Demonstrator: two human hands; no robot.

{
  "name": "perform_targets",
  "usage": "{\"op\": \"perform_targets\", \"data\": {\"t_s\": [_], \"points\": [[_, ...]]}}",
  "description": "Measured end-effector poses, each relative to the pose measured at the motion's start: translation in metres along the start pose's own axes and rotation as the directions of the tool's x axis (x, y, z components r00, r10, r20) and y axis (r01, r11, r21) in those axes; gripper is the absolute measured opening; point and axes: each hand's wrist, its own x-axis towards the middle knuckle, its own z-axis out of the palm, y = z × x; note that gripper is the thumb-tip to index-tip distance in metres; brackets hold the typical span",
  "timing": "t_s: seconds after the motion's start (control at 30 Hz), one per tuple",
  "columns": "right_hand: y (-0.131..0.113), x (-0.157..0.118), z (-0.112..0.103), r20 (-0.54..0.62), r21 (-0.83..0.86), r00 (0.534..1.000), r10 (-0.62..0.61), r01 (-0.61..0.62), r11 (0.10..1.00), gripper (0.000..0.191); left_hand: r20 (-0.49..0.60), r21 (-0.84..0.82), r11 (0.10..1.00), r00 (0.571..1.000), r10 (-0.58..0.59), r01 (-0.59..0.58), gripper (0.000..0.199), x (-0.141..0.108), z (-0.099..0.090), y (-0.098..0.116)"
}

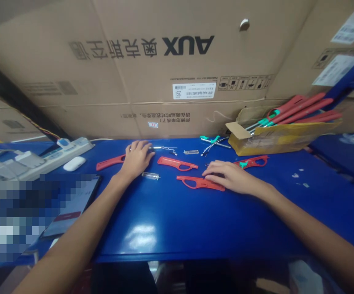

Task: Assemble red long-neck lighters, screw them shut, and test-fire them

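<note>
My left hand [137, 158] rests over the end of a red casing [111, 162] and a metal tube [156, 147] with white wires; its fingers curl down and what they grip is hidden. My right hand [224, 174] lies at the right end of a red handle half [198, 182], fingers bent together over it, their tips partly hidden. Between the hands is another red handle half [177, 163]. A clear capsule [150, 176] lies below my left hand, a second clear capsule [191, 152] farther back. Right of my right hand sits a red handle with a green trigger [252, 162].
At the back right, a cardboard box [274, 139] holds several red lighters. Metal tubes with green parts [215, 141] lie beside it. On the left are a power strip [72, 149], a white earbud case [74, 163] and a tablet [72, 208]. Large cartons [152, 81] stand behind the blue table [170, 224].
</note>
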Motion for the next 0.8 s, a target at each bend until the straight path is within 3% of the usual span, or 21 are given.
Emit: {"op": "perform_targets", "data": {"t_s": [0.13,0.27,0.4,0.53,0.67,0.73,0.8], "points": [[-0.001,-0.001,0.001,-0.006,0.034,1.0,-0.017,0.017,0.999,0.038,0.034,0.009,0.998,0.997,0.069,-0.069,0.036,0.001,-0.001,0.004],[-0.004,-0.001,0.001,0.085,0.095,0.995,-0.045,0.037,0.995,0.052,0.039,0.007,0.997,0.996,0.08,-0.081,0.03,0.003,-0.003,0.004],[-0.005,-0.001,0.001,0.063,0.137,0.997,-0.051,0.042,0.99,0.047,0.015,0.0,0.994,0.994,0.106,-0.106,0.03,0.005,-0.007,0.007],[-0.003,-0.001,0.001,-0.053,0.133,0.999,-0.005,0.012,0.991,0.044,-0.118,-0.055,0.978,0.974,0.192,-0.2,0.025,0.006,-0.019,0.017],[0.002,0.002,0.003,-0.3,0.1,0.943,0.142,-0.117,0.988,0.051,-0.327,-0.184,0.896,0.884,0.333,-0.405,0.019,0.0,-0.031,0.044],[0.003,0.004,0.004,-0.387,0.139,0.906,0.173,-0.128,0.982,0.063,-0.362,-0.277,0.845,0.865,0.349,-0.457,0.02,-0.005,-0.034,0.06],[0.001,0.005,0.004,-0.398,0.208,0.9,0.178,-0.101,0.973,0.074,-0.356,-0.315,0.806,0.849,0.39,-0.501,0.021,-0.009,-0.037,0.073]]}}
